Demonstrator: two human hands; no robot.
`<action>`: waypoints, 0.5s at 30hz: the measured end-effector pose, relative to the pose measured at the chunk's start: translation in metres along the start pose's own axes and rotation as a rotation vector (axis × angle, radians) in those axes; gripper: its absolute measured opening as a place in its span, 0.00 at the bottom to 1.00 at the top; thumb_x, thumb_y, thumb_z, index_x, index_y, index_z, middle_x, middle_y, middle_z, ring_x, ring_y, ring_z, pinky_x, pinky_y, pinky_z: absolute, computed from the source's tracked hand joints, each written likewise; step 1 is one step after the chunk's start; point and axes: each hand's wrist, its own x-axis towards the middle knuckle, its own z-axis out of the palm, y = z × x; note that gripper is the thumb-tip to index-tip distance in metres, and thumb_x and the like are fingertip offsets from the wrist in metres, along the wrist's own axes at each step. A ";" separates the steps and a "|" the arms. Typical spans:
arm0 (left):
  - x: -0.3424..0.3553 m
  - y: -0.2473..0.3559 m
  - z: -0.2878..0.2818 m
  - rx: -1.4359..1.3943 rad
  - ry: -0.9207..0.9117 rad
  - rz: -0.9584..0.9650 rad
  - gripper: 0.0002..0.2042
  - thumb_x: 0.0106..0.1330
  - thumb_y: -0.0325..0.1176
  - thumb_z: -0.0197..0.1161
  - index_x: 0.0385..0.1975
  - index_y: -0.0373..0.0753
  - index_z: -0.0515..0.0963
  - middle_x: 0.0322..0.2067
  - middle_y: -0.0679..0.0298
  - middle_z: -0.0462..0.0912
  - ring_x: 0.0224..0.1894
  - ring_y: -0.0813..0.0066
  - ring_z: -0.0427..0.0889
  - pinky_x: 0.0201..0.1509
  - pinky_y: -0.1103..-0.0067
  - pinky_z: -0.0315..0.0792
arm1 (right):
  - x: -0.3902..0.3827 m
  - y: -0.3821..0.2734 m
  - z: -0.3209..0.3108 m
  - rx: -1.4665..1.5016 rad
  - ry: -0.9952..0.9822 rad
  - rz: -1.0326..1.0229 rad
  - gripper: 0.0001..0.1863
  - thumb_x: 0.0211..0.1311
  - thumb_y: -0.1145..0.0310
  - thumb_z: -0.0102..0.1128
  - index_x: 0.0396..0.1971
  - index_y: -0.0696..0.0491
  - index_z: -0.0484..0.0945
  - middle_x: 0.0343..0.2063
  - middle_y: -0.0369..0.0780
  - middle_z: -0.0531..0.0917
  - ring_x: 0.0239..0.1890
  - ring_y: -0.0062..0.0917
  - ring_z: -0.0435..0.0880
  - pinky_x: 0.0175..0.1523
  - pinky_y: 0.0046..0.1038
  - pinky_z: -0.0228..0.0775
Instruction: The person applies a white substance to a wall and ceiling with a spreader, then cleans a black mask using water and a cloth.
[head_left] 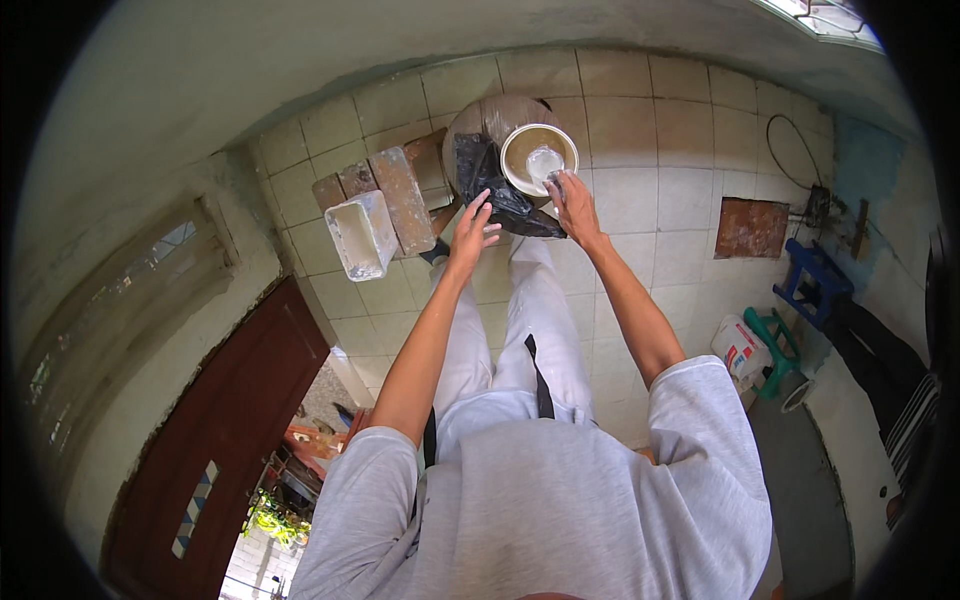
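A round cream bucket (509, 160) stands on a round brownish tabletop (512, 110) in front of me. My right hand (577, 208) reaches over the bucket's near rim, fingers closed on the edge of a small whitish cup (544, 162). The cup appears to be inside the bucket's mouth or just above it; its contents are too small to make out. Beside the bucket lies a crumpled black plastic bag (478, 165), which hangs over the tabletop's near edge. Close to that bag, my left hand (472, 235) is open with its fingers spread and nothing in it.
To the left, a white-smeared rectangular tub (362, 236) sits by a worn wooden board (402, 200). Rightward are a reddish-brown floor panel (750, 228), a blue plastic stool (812, 280), a white jug (740, 352) and a green plastic object (775, 350). A dark red door (215, 440) is at lower left.
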 end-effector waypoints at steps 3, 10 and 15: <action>-0.002 0.006 0.005 0.008 0.001 -0.001 0.26 0.76 0.52 0.53 0.72 0.58 0.65 0.72 0.55 0.61 0.57 0.61 0.81 0.60 0.68 0.76 | 0.002 -0.008 -0.001 0.029 0.048 -0.021 0.14 0.69 0.67 0.61 0.44 0.64 0.77 0.39 0.56 0.80 0.43 0.55 0.79 0.48 0.47 0.72; -0.003 0.004 0.004 -0.010 -0.015 0.020 0.26 0.76 0.52 0.54 0.73 0.57 0.65 0.72 0.56 0.62 0.56 0.61 0.81 0.60 0.68 0.76 | 0.002 -0.034 -0.007 0.103 -0.039 0.039 0.14 0.71 0.66 0.59 0.43 0.65 0.76 0.38 0.56 0.79 0.41 0.55 0.79 0.46 0.46 0.71; -0.006 -0.002 0.001 -0.006 -0.015 0.017 0.27 0.76 0.52 0.54 0.73 0.57 0.64 0.72 0.55 0.61 0.56 0.60 0.81 0.60 0.67 0.76 | -0.005 -0.050 -0.010 0.147 -0.051 0.105 0.16 0.72 0.64 0.58 0.43 0.65 0.76 0.39 0.56 0.79 0.42 0.55 0.79 0.47 0.45 0.71</action>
